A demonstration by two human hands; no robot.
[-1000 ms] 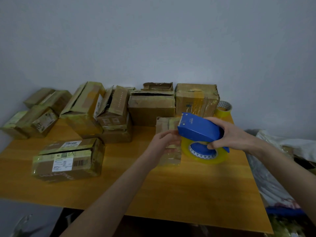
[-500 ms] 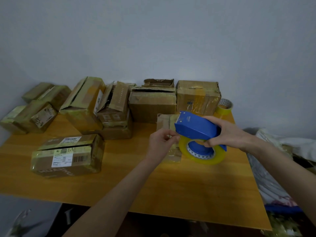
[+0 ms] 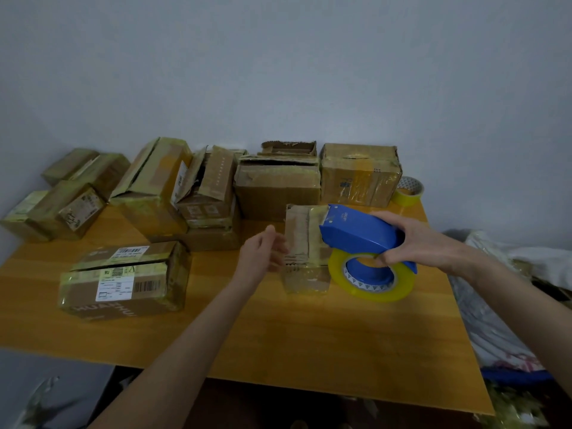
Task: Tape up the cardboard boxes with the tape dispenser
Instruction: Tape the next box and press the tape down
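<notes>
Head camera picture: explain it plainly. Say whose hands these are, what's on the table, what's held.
No machine: a person wears a camera on the head, so both bare arms are their own. The right hand grips a blue tape dispenser with a yellowish roll. The left hand is open beside a small cardboard box on the table; touching or not, I cannot tell. Other boxes stand behind and left, one labelled box nearest, and a spare tape roll sits at the back.
</notes>
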